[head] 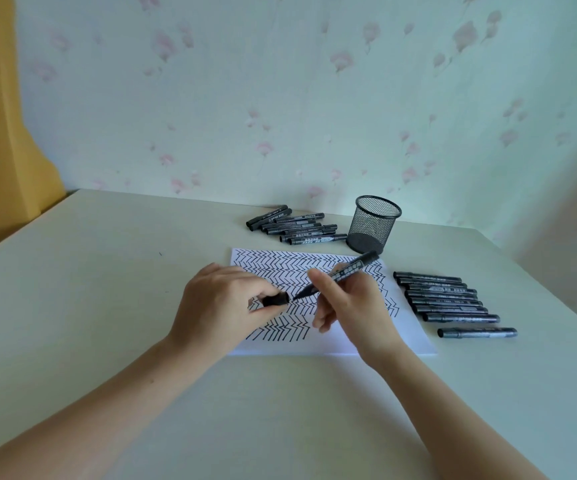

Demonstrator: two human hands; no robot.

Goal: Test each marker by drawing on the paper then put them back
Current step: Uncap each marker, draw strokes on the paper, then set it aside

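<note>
Right hand (pixel 346 306) closed in a writing grip on one marker (pixel 346 271), long axis running from the butt, up and to the right near the mesh cup (pixel 373 223), down and left to the bare tip, tip hovering over the inked middle of the paper (pixel 384 341). Left hand (pixel 221 303) pinched shut on the cap (pixel 275 300), open mouth of the cap facing right, just beside the tip and nearly in line with it; touching or a sliver apart, cannot tell. Coming move judged to hinge on that line: either tip into cap along the barrel's axis, or tip down to the sheet for a stroke, impossible to say which from here. Both hands equally close to the meeting point, over the paper's centre. Count: one marker in hand, one cap off it. Behind the paper, left of the cup, a row of about eight capped markers (pixel 294 226) lying roughly parallel, touching side by side. To the right of the paper, on the desk (pixel 107 271), a second row of about seven (pixel 443 296), with one more marker (pixel 477 332) lying a little apart below it. One mesh cup, seemingly empty. One sheet or thin stack of paper, mostly filled with rows of black chevron strokes, bare only along the near edge
</note>
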